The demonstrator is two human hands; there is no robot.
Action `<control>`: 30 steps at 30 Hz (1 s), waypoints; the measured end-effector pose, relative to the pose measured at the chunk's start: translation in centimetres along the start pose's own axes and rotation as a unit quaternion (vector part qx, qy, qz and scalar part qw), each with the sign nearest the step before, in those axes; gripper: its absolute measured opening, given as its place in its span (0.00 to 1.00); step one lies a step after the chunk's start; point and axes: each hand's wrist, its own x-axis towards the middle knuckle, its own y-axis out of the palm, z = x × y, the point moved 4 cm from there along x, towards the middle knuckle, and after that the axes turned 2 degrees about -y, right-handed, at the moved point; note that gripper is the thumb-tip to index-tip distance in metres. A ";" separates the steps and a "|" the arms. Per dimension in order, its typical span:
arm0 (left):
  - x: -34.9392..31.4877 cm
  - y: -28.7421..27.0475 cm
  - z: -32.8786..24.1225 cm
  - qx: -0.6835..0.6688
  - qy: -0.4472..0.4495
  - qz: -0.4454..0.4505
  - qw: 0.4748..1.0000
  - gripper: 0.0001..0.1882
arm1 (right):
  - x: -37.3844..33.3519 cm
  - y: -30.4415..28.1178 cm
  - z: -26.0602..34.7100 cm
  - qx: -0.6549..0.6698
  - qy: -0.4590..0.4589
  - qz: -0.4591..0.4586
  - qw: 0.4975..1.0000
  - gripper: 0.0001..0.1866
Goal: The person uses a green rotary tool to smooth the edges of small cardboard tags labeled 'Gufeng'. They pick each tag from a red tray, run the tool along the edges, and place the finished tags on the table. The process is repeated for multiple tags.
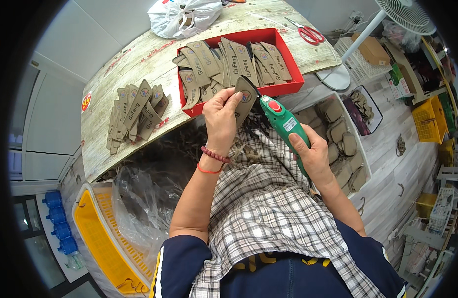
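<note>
brown insole piece btwn both hands

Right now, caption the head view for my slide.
Left hand holds a tan shaped piece against the green handheld electric cutter in the right hand.

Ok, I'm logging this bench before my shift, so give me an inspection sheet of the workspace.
Surface: wood-grain table, worn, with red marks.
Job's things: brown shaped piece in the left hand; green handheld power tool in the right hand, tip at the piece; red tray full of like pieces; loose stack on the table.
Clutter: white plastic bag, red scissors.
Grippers: both hands gripping.
Cables: nothing seen.
Surroundings: white bin of pieces, yellow crate, fan.
</note>
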 end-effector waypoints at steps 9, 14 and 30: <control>-0.1 -0.4 0.4 0.099 0.027 0.082 0.991 0.07 | 0.3 0.0 0.5 0.006 -0.013 0.001 1.000 0.24; 0.5 -0.9 0.1 0.138 0.036 0.120 0.983 0.08 | 0.3 -0.2 0.6 0.007 -0.009 0.003 1.000 0.24; 12.7 -21.7 -5.2 0.677 0.080 -0.207 0.701 0.23 | 0.6 0.0 -0.7 0.006 0.016 0.002 1.000 0.23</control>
